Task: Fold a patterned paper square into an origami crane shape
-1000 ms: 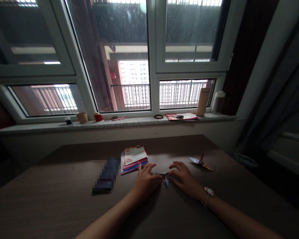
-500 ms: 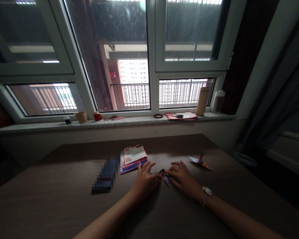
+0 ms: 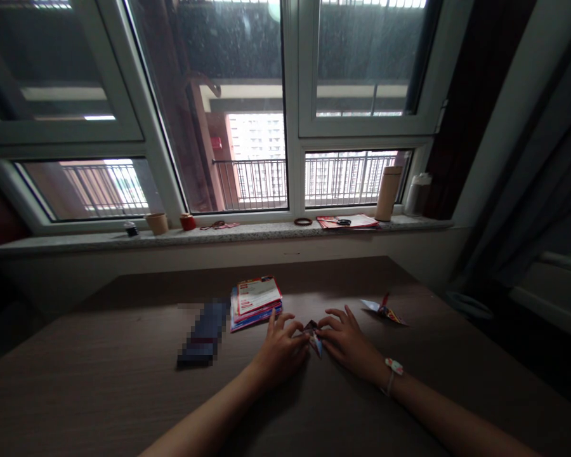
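Observation:
Between my two hands lies a small piece of folded paper (image 3: 316, 343), printed dark on top with a pale blue-white point toward me. My left hand (image 3: 280, 346) grips its left edge with thumb and forefinger, the other fingers raised. On the opposite edge, the fingers of my right hand (image 3: 345, 339) press the paper; a bracelet with a white charm circles that wrist. Parts of the paper are hidden under my fingertips. To the right rests a folded paper crane (image 3: 384, 311) with pale and red-yellow parts.
A stack of printed sheets (image 3: 257, 299) lies beyond my left hand, beside a dark blurred-out object (image 3: 203, 333) on the brown table (image 3: 99, 381). On the windowsill stand a tan bottle (image 3: 389, 193), a paper cup (image 3: 157, 223) and scissors (image 3: 344, 222) on papers.
My left fingers have shifted slightly on the folded paper and curl closer to it. The paper's pale point has narrowed a little. My right hand stays nearly in place.

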Tool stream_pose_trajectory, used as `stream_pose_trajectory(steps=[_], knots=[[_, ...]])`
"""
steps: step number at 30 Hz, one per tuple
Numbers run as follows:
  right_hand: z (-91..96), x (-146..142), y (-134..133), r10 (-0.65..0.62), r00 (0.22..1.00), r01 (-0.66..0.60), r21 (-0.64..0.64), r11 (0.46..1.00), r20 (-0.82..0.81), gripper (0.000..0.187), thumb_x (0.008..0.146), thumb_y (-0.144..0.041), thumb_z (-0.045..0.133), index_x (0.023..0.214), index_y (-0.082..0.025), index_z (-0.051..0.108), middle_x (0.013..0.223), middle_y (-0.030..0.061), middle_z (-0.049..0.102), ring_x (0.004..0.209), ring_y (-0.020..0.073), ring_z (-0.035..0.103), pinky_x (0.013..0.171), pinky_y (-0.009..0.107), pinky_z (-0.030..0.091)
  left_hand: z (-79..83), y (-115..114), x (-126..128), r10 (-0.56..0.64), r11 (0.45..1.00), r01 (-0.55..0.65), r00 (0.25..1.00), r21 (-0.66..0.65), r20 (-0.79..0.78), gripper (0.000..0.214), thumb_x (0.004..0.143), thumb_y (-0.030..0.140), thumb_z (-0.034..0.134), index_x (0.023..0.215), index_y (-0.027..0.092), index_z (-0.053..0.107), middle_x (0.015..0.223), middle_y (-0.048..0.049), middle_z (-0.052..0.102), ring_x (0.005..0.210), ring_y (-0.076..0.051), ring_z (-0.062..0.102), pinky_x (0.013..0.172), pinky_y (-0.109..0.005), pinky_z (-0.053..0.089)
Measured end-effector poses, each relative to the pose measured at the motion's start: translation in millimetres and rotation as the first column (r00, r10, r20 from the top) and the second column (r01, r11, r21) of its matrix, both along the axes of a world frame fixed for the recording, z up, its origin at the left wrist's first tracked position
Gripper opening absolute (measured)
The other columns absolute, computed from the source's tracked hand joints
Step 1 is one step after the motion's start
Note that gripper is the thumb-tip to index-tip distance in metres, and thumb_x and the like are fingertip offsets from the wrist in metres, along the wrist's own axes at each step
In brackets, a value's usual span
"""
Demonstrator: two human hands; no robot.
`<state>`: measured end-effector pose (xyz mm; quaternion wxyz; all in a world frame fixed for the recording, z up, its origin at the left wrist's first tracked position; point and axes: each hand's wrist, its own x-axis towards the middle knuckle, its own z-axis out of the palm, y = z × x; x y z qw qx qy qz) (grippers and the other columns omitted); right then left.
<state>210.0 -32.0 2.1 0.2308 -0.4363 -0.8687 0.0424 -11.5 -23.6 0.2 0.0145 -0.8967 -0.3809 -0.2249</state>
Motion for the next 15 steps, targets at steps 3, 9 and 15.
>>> stream_pose_trajectory(steps=[3, 9, 15], knots=[[0.0, -0.4, 0.0, -0.001, 1.000, 0.001, -0.011, 1.000, -0.006, 0.026, 0.090, -0.023, 0.051, 0.111, -0.031, 0.064, 0.116, 0.0014, 0.063, 0.129, 0.0245, 0.038, 0.113, 0.059, 0.010, -1.8, 1.1, -0.5, -0.015, 1.000, 0.015, 1.000, 0.013, -0.003, 0.024, 0.086, 0.026, 0.059, 0.106, 0.033, 0.068, 0.109, -0.0017, 0.065, 0.121, -0.028, 0.044, 0.112, -0.063, 0.012], [0.7, -1.1, -0.2, -0.005, 1.000, 0.003, -0.059, 0.998, -0.028, 0.025, 0.090, -0.022, 0.051, 0.110, -0.029, 0.063, 0.121, 0.0011, 0.062, 0.130, 0.0249, 0.037, 0.113, 0.059, 0.011, -6.0, 3.2, -1.3, -0.002, 1.000, 0.002, 1.000, -0.014, -0.008, 0.026, 0.087, 0.027, 0.058, 0.111, 0.032, 0.065, 0.120, -0.0017, 0.063, 0.127, -0.030, 0.041, 0.109, -0.062, 0.020], [-0.6, 1.3, 2.1, 0.000, 1.000, -0.003, -0.089, 0.996, -0.031, 0.025, 0.089, -0.023, 0.051, 0.110, -0.029, 0.063, 0.124, 0.0012, 0.061, 0.131, 0.0257, 0.036, 0.113, 0.059, 0.013, -8.0, 5.0, -1.0, 0.011, 0.998, -0.012, 1.000, -0.056, -0.010, 0.026, 0.087, 0.031, 0.058, 0.112, 0.031, 0.063, 0.123, -0.0036, 0.063, 0.126, -0.030, 0.042, 0.107, -0.063, 0.021]])
